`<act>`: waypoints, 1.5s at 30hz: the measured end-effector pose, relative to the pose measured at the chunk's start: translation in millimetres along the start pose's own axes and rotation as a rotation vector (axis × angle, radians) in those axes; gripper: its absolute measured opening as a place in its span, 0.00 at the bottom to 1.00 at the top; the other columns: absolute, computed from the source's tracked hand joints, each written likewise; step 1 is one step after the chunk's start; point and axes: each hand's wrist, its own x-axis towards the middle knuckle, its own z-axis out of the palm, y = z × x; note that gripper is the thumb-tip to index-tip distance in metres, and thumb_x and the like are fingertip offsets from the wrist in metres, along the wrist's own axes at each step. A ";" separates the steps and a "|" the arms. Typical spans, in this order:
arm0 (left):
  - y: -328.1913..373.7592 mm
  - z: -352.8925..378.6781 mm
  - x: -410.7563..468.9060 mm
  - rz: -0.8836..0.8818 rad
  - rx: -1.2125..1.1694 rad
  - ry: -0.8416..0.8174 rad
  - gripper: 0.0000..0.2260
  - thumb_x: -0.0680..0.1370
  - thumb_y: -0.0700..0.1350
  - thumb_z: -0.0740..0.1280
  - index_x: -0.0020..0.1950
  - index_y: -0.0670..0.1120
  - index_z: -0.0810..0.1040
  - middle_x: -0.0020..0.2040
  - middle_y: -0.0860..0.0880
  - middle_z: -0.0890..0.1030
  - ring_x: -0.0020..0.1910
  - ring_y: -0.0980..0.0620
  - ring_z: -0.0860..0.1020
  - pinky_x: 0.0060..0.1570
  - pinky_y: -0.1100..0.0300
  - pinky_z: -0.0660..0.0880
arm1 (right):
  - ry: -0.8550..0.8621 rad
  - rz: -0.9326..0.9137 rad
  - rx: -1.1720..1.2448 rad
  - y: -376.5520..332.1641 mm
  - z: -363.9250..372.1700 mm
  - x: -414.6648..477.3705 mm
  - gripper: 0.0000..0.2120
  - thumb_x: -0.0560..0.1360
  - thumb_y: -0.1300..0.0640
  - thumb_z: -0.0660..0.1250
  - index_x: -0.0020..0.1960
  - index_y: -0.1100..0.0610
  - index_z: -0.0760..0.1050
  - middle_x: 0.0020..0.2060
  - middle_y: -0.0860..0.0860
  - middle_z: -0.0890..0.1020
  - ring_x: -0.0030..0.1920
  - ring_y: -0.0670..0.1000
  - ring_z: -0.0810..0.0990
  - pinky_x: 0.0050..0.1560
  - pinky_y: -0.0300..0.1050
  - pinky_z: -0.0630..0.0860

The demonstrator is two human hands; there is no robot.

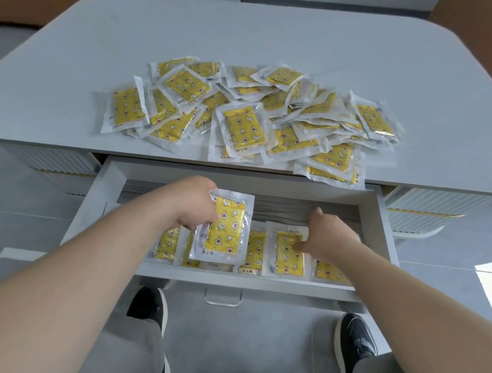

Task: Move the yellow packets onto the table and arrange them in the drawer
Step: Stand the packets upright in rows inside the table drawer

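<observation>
Over the open pale-grey drawer (247,281), the left hand (192,203) pinches a yellow star-printed plastic packet (226,228); the right hand (332,235) presses open fingertips (299,246) onto a laid packet (286,261) in the near row. The held one is best lowered flat beside its neighbours, edges aligned. A heap of packets (257,115) lies on the far grey table (248,36).

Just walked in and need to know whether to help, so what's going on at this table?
A person is filling the open drawer with yellow packets. Their left hand grips one packet above the row already laid inside, while the right hand touches a laid packet further right. A large loose pile sits on the table behind.
</observation>
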 end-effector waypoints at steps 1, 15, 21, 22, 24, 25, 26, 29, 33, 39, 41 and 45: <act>6.6 3.6 0.7 0.014 -0.006 -0.002 0.31 0.81 0.40 0.68 0.81 0.48 0.60 0.49 0.49 0.76 0.39 0.50 0.77 0.38 0.59 0.76 | -0.004 -0.005 0.002 5.6 -6.7 -1.6 0.23 0.75 0.49 0.73 0.63 0.60 0.70 0.49 0.53 0.80 0.42 0.52 0.79 0.38 0.47 0.79; 103.8 127.0 47.4 0.086 0.026 -0.178 0.08 0.79 0.40 0.70 0.57 0.40 0.79 0.51 0.41 0.83 0.36 0.46 0.77 0.38 0.57 0.76 | 0.108 0.063 0.068 86.4 -46.6 -39.9 0.09 0.73 0.67 0.61 0.36 0.57 0.71 0.35 0.53 0.77 0.35 0.53 0.75 0.33 0.44 0.72; 110.6 161.7 61.5 0.132 0.230 -0.106 0.01 0.79 0.38 0.66 0.49 0.41 0.75 0.38 0.46 0.76 0.37 0.47 0.76 0.37 0.58 0.74 | 0.195 0.019 0.111 102.5 -51.8 -49.7 0.04 0.75 0.63 0.64 0.45 0.56 0.76 0.42 0.54 0.79 0.37 0.53 0.77 0.38 0.46 0.77; 107.0 164.4 64.2 0.150 0.265 -0.067 0.03 0.78 0.37 0.66 0.45 0.41 0.74 0.37 0.47 0.74 0.37 0.48 0.75 0.36 0.58 0.73 | 0.199 0.013 0.116 103.1 -52.4 -50.7 0.04 0.75 0.63 0.64 0.45 0.56 0.75 0.41 0.53 0.79 0.37 0.53 0.78 0.39 0.47 0.78; 101.3 166.9 66.9 0.198 0.327 -0.005 0.08 0.76 0.36 0.67 0.38 0.43 0.70 0.37 0.47 0.73 0.35 0.50 0.72 0.31 0.59 0.68 | 0.205 0.007 0.122 102.9 -53.7 -51.6 0.04 0.75 0.63 0.64 0.46 0.56 0.75 0.42 0.52 0.78 0.39 0.53 0.78 0.41 0.48 0.80; 99.7 167.0 66.8 0.228 0.365 0.025 0.10 0.75 0.38 0.68 0.38 0.44 0.68 0.38 0.48 0.73 0.35 0.50 0.72 0.31 0.59 0.67 | 0.209 0.002 0.119 102.2 -54.0 -51.7 0.04 0.75 0.63 0.65 0.45 0.55 0.75 0.41 0.52 0.78 0.39 0.53 0.78 0.40 0.48 0.80; 99.0 167.1 65.7 0.253 0.415 0.059 0.11 0.74 0.39 0.70 0.38 0.45 0.68 0.39 0.48 0.73 0.36 0.49 0.73 0.32 0.58 0.67 | 0.209 -0.003 0.117 101.6 -53.9 -51.2 0.04 0.74 0.63 0.65 0.44 0.55 0.74 0.40 0.52 0.78 0.38 0.53 0.78 0.39 0.47 0.78; 99.1 168.9 60.5 0.306 0.516 0.149 0.13 0.74 0.39 0.72 0.47 0.45 0.67 0.39 0.49 0.72 0.38 0.47 0.74 0.33 0.56 0.69 | 0.213 -0.009 0.131 97.5 -54.8 -50.4 0.09 0.73 0.64 0.64 0.36 0.56 0.69 0.34 0.52 0.75 0.32 0.53 0.74 0.32 0.44 0.72; 101.0 170.5 52.0 0.345 0.662 0.203 0.18 0.75 0.42 0.74 0.54 0.45 0.66 0.37 0.51 0.69 0.39 0.47 0.74 0.35 0.55 0.69 | 0.227 0.000 0.175 89.8 -61.2 -49.6 0.03 0.74 0.61 0.66 0.42 0.56 0.75 0.38 0.52 0.78 0.35 0.53 0.79 0.35 0.46 0.77; 130.4 121.3 14.7 0.287 0.457 0.040 0.12 0.75 0.52 0.72 0.49 0.45 0.77 0.44 0.50 0.79 0.45 0.47 0.80 0.42 0.55 0.77 | 0.186 -0.049 0.350 76.7 -84.9 -56.1 0.12 0.77 0.51 0.68 0.46 0.61 0.79 0.39 0.57 0.85 0.33 0.52 0.79 0.33 0.42 0.76; 127.1 96.5 4.9 0.263 0.284 0.064 0.11 0.76 0.54 0.72 0.47 0.47 0.81 0.44 0.49 0.83 0.44 0.49 0.81 0.46 0.55 0.80 | 0.103 -0.044 0.552 71.8 -91.5 -60.1 0.18 0.79 0.46 0.68 0.47 0.63 0.80 0.38 0.58 0.87 0.32 0.52 0.81 0.33 0.43 0.78; 104.2 48.5 -12.8 0.267 0.161 0.315 0.09 0.78 0.54 0.71 0.41 0.51 0.80 0.38 0.52 0.82 0.38 0.53 0.79 0.36 0.59 0.73 | 0.203 -0.049 0.664 56.4 -97.5 -62.4 0.27 0.79 0.37 0.65 0.42 0.62 0.80 0.31 0.54 0.84 0.31 0.51 0.81 0.34 0.44 0.77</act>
